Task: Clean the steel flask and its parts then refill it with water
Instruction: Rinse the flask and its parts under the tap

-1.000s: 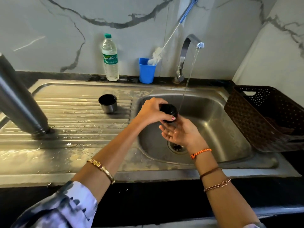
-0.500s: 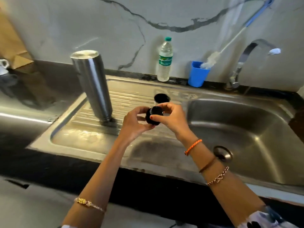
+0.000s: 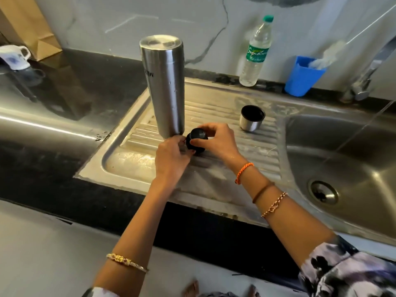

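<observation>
Both of your hands are on the black stopper (image 3: 196,139), which sits low over the ribbed drainboard (image 3: 225,116) of the steel sink (image 3: 342,146). Your left hand (image 3: 171,159) pinches its near-left side with curled fingers, and your right hand (image 3: 216,140) curls over it from the right, fingertips on its top edge. Just behind the stopper and touching your left hand's knuckles stands the steel flask (image 3: 165,86), inverted on the drainboard (its printed lettering reads upside down), flat base uppermost. The flask's steel cup lid (image 3: 251,117) rests mouth-up on the ribs, to the right of your hands and apart from them. Against the marble wall stand a plastic water bottle (image 3: 256,52) and, to its right, a blue cup (image 3: 302,77) holding a white brush head (image 3: 325,56). On the dark counter at far left sit a white mug (image 3: 15,56) and a brown paper bag (image 3: 27,24).
</observation>
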